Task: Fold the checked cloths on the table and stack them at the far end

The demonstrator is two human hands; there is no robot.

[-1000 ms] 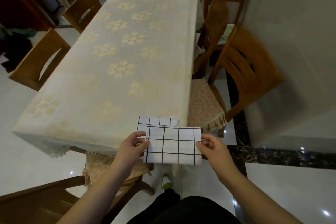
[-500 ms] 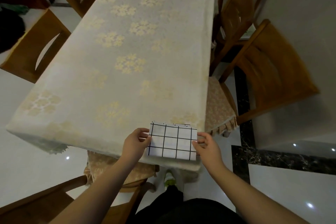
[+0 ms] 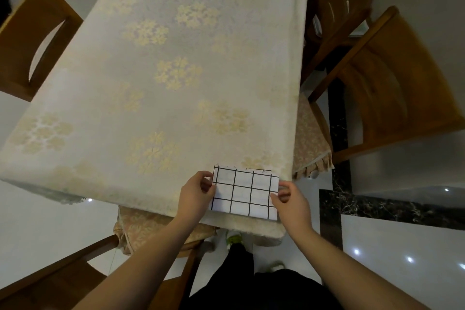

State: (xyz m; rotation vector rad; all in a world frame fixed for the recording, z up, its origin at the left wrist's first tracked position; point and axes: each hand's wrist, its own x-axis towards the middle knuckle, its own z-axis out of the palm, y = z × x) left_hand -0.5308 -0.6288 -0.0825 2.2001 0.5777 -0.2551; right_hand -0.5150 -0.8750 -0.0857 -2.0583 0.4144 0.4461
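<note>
A folded white cloth with a black grid (image 3: 243,192) lies at the near right corner of the table (image 3: 161,78), with another layer's edge showing just beyond its far side. My left hand (image 3: 197,192) pinches the cloth's left edge. Its right edge is pinched by my right hand (image 3: 289,199). Both hands are at the near edge of the table.
The table carries a cream cloth with pale flower prints. Wooden chairs stand around it: two on the right (image 3: 392,88), one on the left (image 3: 30,40), one at the near end (image 3: 83,272) under my left arm. Glossy floor lies below.
The folded cloth went from being held in the air in front of the table to lying on the table's near right corner. I have stepped closer.
</note>
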